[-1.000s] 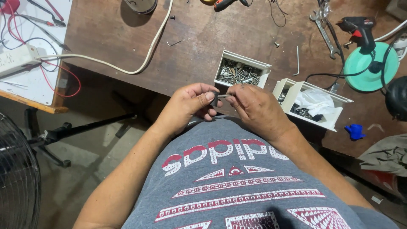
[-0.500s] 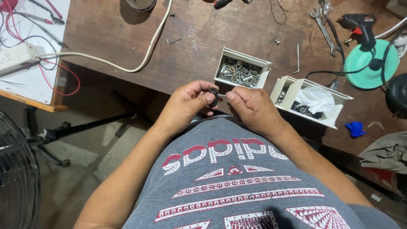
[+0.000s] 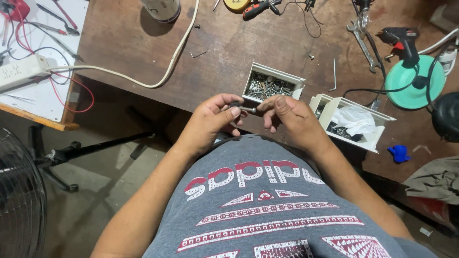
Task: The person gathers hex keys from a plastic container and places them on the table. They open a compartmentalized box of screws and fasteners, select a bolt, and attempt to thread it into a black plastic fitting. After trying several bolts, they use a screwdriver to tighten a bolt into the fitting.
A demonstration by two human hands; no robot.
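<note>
Two hands pinch one small bolt (image 3: 245, 108) mid-frame | left hand (image 3: 210, 122) grips head end, right hand (image 3: 291, 119) shank | looks light, rigid, slippery metal; hold by ends

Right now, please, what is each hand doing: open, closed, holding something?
Left hand: closed, fingers pinching one end of a small metal bolt.
Right hand: closed, fingers pinching the other end of the same bolt.

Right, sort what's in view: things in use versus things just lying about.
In use:
left hand
right hand
bolt, pinched between both
screw box, nearest the hands

Lying about:
glue gun
wrench
power strip
screwdriver
fan
</note>
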